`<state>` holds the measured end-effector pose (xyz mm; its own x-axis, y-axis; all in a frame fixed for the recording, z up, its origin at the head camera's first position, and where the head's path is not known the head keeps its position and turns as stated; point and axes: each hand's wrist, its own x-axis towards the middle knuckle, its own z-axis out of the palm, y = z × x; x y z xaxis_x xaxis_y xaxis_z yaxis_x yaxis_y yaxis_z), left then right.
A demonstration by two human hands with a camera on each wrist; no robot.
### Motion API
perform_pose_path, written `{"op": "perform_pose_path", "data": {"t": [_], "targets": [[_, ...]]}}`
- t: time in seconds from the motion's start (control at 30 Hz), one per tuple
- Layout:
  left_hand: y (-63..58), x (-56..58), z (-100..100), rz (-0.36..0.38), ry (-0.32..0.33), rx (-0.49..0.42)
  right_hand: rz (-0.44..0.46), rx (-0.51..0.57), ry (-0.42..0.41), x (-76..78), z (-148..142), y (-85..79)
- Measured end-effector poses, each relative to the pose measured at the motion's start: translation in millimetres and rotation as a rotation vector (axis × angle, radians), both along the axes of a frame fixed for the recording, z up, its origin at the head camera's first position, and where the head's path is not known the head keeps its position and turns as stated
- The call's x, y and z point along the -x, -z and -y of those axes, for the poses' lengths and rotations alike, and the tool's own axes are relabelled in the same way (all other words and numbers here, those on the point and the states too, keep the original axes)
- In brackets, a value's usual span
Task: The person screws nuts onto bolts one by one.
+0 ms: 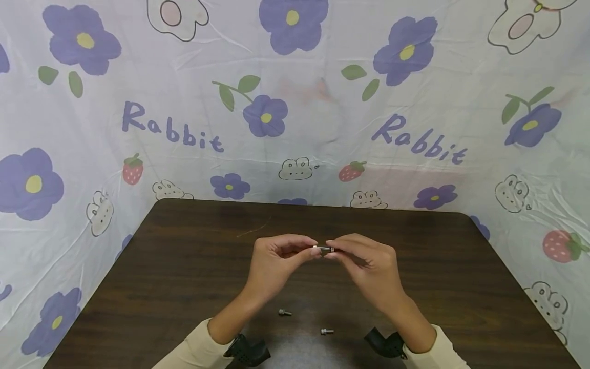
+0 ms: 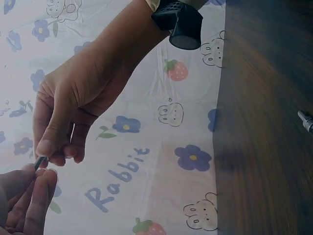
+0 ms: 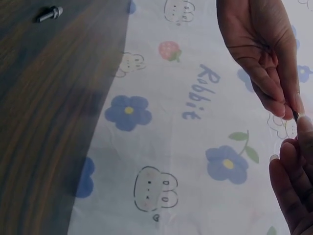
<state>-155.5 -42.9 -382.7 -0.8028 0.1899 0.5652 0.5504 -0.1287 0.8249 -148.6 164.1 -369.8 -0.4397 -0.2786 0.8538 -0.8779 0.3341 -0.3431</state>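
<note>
Above the table, a small metal bolt (image 1: 326,249) is held level between both hands. My left hand (image 1: 275,261) pinches its left end between thumb and fingers. At the right end, the thumb and fingers of my right hand (image 1: 371,266) grip it too. Threads show on the bolt (image 2: 39,161) in the left wrist view; its ends are hidden by fingertips. Below the hands, two more bolts lie apart on the tabletop, one bolt (image 1: 285,312) to the left and another bolt (image 1: 327,331) nearer the front.
The dark wooden table (image 1: 184,287) stands against a white cloth (image 1: 313,128) printed with flowers and rabbits, which hangs at the back and sides. Black wrist cameras (image 1: 249,351) sit on both forearms.
</note>
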Motion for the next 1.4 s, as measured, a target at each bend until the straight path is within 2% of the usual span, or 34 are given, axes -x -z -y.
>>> {"op": "perform_pose_path", "data": {"t": [0.13,0.27,0.63,0.97,1.23,1.4], "targets": [[-1.4,-1.8,-1,-0.003,-0.009,0.008,-0.013,-0.029,0.022,-1.3,-1,-0.6],[-1.8,-2.4,-2,-0.007,-0.008,0.007,0.020,-0.048,0.023,-2.3,-1,-0.4],[-1.7,-1.7,0,-0.043,-0.003,0.011,0.224,-0.097,0.009,-5.9,0,-1.0],[0.0,-0.5,2,-0.086,-0.001,0.015,0.427,-0.023,0.003,-10.3,13,-1.4],[0.8,-0.5,1,-0.091,-0.010,0.019,0.599,0.050,0.028,-12.8,17,-2.1],[0.9,0.3,2,-0.056,-0.001,0.007,0.606,0.055,0.006,-12.3,16,-3.7]]}}
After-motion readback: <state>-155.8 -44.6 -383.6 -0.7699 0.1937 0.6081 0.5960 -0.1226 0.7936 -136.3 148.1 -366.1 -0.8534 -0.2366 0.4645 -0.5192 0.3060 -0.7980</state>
